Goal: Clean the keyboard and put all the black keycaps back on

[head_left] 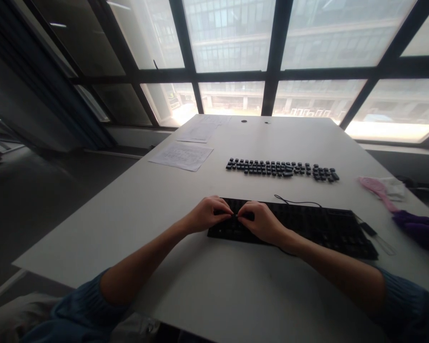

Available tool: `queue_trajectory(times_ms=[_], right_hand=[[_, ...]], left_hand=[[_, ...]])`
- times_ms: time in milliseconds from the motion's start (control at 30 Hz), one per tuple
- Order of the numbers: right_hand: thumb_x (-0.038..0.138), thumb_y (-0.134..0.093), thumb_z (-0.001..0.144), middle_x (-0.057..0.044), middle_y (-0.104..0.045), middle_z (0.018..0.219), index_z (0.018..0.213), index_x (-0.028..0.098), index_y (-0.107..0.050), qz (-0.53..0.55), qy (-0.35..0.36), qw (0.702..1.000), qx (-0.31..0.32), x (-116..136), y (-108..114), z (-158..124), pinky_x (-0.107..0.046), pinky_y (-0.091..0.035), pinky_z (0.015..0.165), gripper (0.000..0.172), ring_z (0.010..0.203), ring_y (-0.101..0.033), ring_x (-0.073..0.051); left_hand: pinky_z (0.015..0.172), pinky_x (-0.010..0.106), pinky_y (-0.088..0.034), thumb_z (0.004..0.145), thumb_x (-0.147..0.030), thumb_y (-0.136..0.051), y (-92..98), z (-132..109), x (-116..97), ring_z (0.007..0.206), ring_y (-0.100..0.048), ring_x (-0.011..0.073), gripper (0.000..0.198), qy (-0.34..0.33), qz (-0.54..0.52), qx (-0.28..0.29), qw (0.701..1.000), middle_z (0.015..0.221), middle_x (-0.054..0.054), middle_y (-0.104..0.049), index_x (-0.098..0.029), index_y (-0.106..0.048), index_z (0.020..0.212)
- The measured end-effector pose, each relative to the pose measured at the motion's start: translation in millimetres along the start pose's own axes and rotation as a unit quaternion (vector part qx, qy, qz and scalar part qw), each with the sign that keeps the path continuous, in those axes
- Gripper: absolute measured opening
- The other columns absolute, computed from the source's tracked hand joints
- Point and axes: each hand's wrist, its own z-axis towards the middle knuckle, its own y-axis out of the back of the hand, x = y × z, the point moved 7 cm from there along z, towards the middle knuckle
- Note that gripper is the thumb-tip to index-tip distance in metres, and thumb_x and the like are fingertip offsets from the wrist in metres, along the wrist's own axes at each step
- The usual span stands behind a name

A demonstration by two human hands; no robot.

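Note:
A black keyboard [314, 228] lies on the white table in front of me. My left hand [214, 212] is over its left end, thumb and fingertips pinched together just above the keys. Close beside it, my right hand [259, 219] makes a similar pinch, its fingertips almost meeting the left ones. Whatever is between the fingertips is too small and dark to make out. Beyond the keyboard, loose dark keycaps [271, 168] are laid out in rows. A thin black cable [300, 202] loops behind the keyboard.
Printed sheets [182, 156] lie at the table's left side. To the right are a small tool with wire loops [382, 243], a pink handled object [377, 188], a white cloth [395, 189] and a purple cloth [420, 231]. Large windows [232, 33] stand behind the white table [128, 209].

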Motion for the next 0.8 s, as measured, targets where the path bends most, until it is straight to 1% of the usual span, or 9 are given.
queue_trajectory(times_ms=[267, 467, 567, 667, 800], right_hand=[[0.009, -0.071, 0.08, -0.002, -0.072, 0.081, 0.08, 0.021, -0.074, -0.004, 0.002, 1.0, 0.002, -0.3, -0.1, -0.7, -0.03, -0.048, 0.075, 0.012, 0.078, -0.064, -0.018], [0.007, -0.071, 0.079, -0.002, -0.071, 0.08, 0.08, 0.02, -0.073, -0.012, 0.007, 1.0, 0.002, 0.4, -0.6, -0.2, -0.029, -0.047, 0.075, 0.013, 0.078, -0.063, -0.017], [0.007, -0.071, 0.079, -0.002, -0.07, 0.079, 0.078, 0.02, -0.073, -0.017, 0.008, 1.0, 0.005, 1.2, 0.3, 0.7, -0.029, -0.047, 0.074, 0.014, 0.077, -0.063, -0.017], [0.006, -0.07, 0.08, -0.002, -0.07, 0.079, 0.079, 0.02, -0.072, -0.021, 0.013, 1.0, 0.009, 2.1, 0.3, 0.7, -0.029, -0.047, 0.075, 0.014, 0.077, -0.062, -0.018], [0.005, -0.07, 0.08, -0.003, -0.069, 0.08, 0.078, 0.02, -0.072, -0.033, 0.022, 0.999, 0.006, 4.0, -1.2, -0.6, -0.03, -0.047, 0.075, 0.015, 0.08, -0.062, -0.018]], left_hand=[[0.081, 0.031, -0.053, 0.086, -0.027, -0.074, -5.0, -2.3, 0.1, 0.084, -0.068, 0.0185, 0.01, -0.025, 0.016, -0.019, 0.999, 0.089, 0.007, -0.077, -0.021, -0.081, 0.089], [0.083, 0.03, -0.053, 0.088, -0.024, -0.071, -9.0, -5.5, -0.4, 0.088, -0.067, 0.0182, 0.011, -0.054, 0.048, -0.015, 0.997, 0.093, 0.006, -0.076, -0.022, -0.08, 0.092], [0.081, 0.028, -0.054, 0.089, -0.024, -0.07, -8.2, -6.1, -2.0, 0.086, -0.068, 0.0177, 0.011, -0.053, 0.043, -0.019, 0.997, 0.092, 0.007, -0.076, -0.02, -0.08, 0.092], [0.079, 0.026, -0.054, 0.09, -0.024, -0.068, -8.3, -5.7, -4.1, 0.085, -0.069, 0.0166, 0.013, -0.046, 0.039, -0.011, 0.998, 0.094, 0.007, -0.076, -0.02, -0.08, 0.093], [0.078, 0.026, -0.055, 0.092, -0.025, -0.066, -9.0, -5.4, -6.3, 0.083, -0.069, 0.0163, 0.015, -0.045, 0.042, -0.006, 0.998, 0.095, 0.007, -0.075, -0.019, -0.08, 0.094]])
